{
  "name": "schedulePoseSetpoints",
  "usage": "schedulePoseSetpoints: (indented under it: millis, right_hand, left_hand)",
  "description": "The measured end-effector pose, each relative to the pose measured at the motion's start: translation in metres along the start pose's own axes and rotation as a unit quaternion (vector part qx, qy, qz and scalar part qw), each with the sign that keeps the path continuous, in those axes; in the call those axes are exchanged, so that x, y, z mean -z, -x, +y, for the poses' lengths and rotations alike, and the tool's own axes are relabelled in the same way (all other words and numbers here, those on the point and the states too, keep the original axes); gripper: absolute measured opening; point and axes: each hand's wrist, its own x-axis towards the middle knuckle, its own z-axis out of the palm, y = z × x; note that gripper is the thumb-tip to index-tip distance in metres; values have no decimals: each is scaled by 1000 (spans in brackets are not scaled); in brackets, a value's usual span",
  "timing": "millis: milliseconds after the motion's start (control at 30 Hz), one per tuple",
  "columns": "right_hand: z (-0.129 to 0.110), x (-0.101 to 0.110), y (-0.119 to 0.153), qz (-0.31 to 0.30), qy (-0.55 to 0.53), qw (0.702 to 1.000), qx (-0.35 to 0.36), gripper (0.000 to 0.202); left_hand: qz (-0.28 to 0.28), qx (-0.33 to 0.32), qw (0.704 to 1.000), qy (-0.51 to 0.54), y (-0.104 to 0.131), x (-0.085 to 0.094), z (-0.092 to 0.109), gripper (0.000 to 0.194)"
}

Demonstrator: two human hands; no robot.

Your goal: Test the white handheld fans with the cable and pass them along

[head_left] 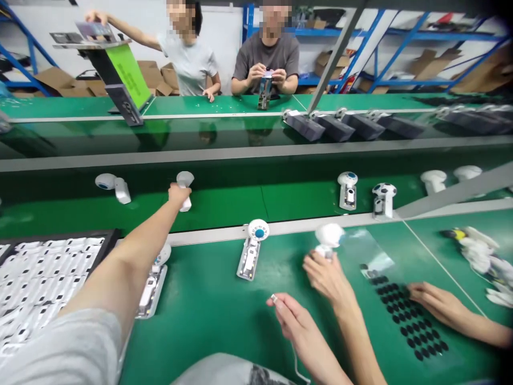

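Observation:
My left hand is stretched out to the far belt, its fingers closed around the neck of a white round-headed device. Near the middle of the green bench, my right hand pinches a small white plug, its thin cable hanging below the wrist. Between my hands, a device with a blue-centred round head and an open back lies on the bench. Another open device is partly hidden behind my left forearm.
At left stands a black-edged tray of white parts. A co-worker's hand holds a white device; the other touches a sheet of black discs. More devices sit on the belt. Two people are across the bench.

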Motion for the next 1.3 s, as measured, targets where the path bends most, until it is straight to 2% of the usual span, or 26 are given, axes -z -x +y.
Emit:
schedulePoseSetpoints:
  millis: [100,167,200,267,333,400,533,700,1000,1167,1233,1300]
  right_hand:
    - [-10,2,7,4,18,1000,24,43]
    - [-14,1,11,11,31,999,41,41]
    - [-15,0,12,15,36,998,47,39]
    - [-16,-2,15,17,53,996,64,35]
    - [-16,-5,19,18,83,993,87,32]
    - [-17,-8,24,22,123,985,116,30]
    - [-22,-14,38,17,189,968,163,27]
    - [-25,-21,49,14,224,954,200,26]
    - [-22,-23,57,22,260,938,230,27]
    - [-18,-25,58,41,321,915,239,28]
    - [-17,-25,59,14,313,924,217,28]
    - [-17,-24,60,-24,282,940,191,28]
  left_hand:
    - [-94,22,990,98,38,-5,3,17]
    - [-169,30,970,175,79,-13,1,18]
    - [-215,45,949,229,103,-18,-1,20]
    - [-308,104,885,334,152,-29,-5,21]
    - [-376,170,826,384,197,-39,-9,25]
    - [-398,188,818,370,235,-47,-11,34]
    - [-375,130,853,339,282,-55,-11,44]
    - [-349,89,883,301,306,-52,-6,52]
    - [-342,48,895,284,312,-48,-2,49]
    - [-309,-50,928,202,315,-45,-4,42]
    - [-323,-79,928,169,315,-44,-6,40]
    - [-350,-63,920,163,315,-43,-7,40]
